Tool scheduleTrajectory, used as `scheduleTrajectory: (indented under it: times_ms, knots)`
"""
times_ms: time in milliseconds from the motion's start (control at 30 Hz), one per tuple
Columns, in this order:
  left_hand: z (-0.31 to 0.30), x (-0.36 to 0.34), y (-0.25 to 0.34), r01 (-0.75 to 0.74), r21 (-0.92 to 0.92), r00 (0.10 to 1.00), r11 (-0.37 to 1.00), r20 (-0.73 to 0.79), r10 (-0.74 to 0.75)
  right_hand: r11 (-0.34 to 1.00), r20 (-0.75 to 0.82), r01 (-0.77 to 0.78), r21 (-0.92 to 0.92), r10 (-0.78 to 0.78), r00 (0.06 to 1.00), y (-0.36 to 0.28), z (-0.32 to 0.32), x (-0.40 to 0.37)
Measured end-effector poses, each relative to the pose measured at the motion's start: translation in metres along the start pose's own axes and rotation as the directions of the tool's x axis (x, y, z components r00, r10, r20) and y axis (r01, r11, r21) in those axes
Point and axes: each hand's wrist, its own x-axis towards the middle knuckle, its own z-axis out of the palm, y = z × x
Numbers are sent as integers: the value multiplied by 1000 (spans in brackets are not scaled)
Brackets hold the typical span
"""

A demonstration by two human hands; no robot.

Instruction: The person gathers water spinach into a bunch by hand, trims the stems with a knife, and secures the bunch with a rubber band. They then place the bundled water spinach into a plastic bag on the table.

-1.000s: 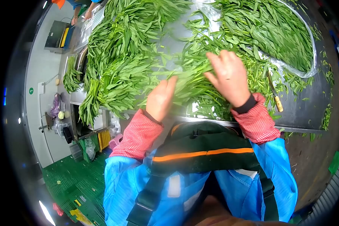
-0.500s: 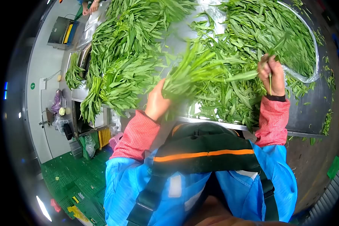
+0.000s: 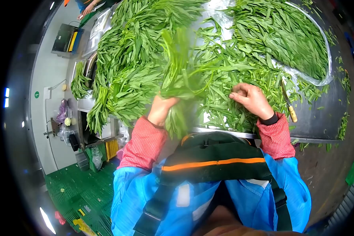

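Observation:
My left hand [image 3: 163, 110] is closed around a bunch of water spinach [image 3: 175, 65], its pale stems pointing away from me and leaves hanging below the fist. The bunch is smeared by motion. My right hand [image 3: 253, 100] is just right of it, over loose water spinach leaves [image 3: 240, 114]. Its fingers are half curled, with thumb and forefinger apart and nothing visible in them. Right of that hand lies a knife [image 3: 292, 113] with a wooden handle, its blade against the trimmings.
A long pile of water spinach [image 3: 133, 51] covers the table's left side. At the far right more greens [image 3: 287, 43] lie in a clear plastic bag [image 3: 329, 59]. A co-worker's hand [image 3: 88, 10] shows at the top left. Green pallets [image 3: 78, 192] cover the floor.
The bunch has swung upright in my left hand, stems now away from me. My right hand has come left and lower, and the leafy stem it held no longer shows in it. The knife is uncovered.

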Motion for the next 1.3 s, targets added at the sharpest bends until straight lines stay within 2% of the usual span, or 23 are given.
scheduleTrajectory:
  times_ms: [100,200,233,267,300,333,433,533,567,633,667,700,733,800,833,867,933,967,1067,1100,1200,1267,1300]
  knots:
    - [-2,-2,6,-41,-65,999,997,4,41,984,-138,57,168,-34,990,-2,12,14]
    - [2,-3,13,-44,-97,999,994,14,45,961,219,-53,271,-7,976,-1,24,35]
    - [6,-6,16,-30,-116,999,993,15,32,947,334,-33,320,-80,939,-5,33,41]
    - [8,-8,17,-12,-136,1000,991,16,15,963,471,-44,266,-90,877,-6,36,45]
    - [4,-5,7,26,-125,1000,992,14,-24,905,482,-54,421,-173,859,0,42,49]
    - [6,-5,7,24,-118,999,993,32,-20,824,481,-69,562,-258,838,9,52,55]
    - [29,-14,7,9,-90,997,996,77,-2,494,259,-64,867,-336,906,23,63,70]
    - [39,-15,-7,98,19,987,995,130,-99,468,223,-32,883,-358,907,16,50,81]
    - [43,-14,-15,54,22,988,998,143,-57,431,180,-20,902,-333,926,22,54,84]
    - [50,-11,-31,-39,21,986,999,164,35,474,83,88,876,-329,941,-2,41,76]
    - [55,-11,-33,-109,132,987,985,132,91,493,31,147,857,-335,942,-12,36,76]
    - [60,-10,-33,-175,245,982,953,106,153,577,24,207,790,-367,930,3,39,84]
    - [61,-10,-33,-231,356,973,905,83,216,585,-61,321,745,-419,906,3,35,90]
    - [62,-14,-25,-228,561,970,796,62,235,630,-19,184,755,-258,966,-3,25,88]
    - [67,-18,-17,-206,637,970,743,32,242,630,-98,299,717,-333,938,1,20,90]
    - [70,-21,-13,-179,709,968,682,5,249,591,-61,242,770,-309,949,4,20,92]
    - [70,-22,-20,-310,838,919,450,145,366,497,11,125,859,-261,965,7,21,97]
    - [71,-23,-23,-367,875,886,317,224,406,403,-4,127,906,-293,956,17,26,104]
    - [81,-28,-20,-295,891,948,344,229,219,338,20,89,937,-307,952,-15,17,91]
    - [82,-27,-23,-307,862,944,404,221,245,295,7,86,952,-299,954,-22,15,89]
    - [77,-19,-28,-387,737,915,554,230,333,435,7,43,900,-113,994,-23,7,87]
    - [71,-11,-26,-495,612,865,617,274,421,380,-140,133,915,-8,990,-47,-6,72]
    - [66,-8,-23,-395,387,916,833,238,323,423,-199,193,885,-30,980,-54,-21,69]
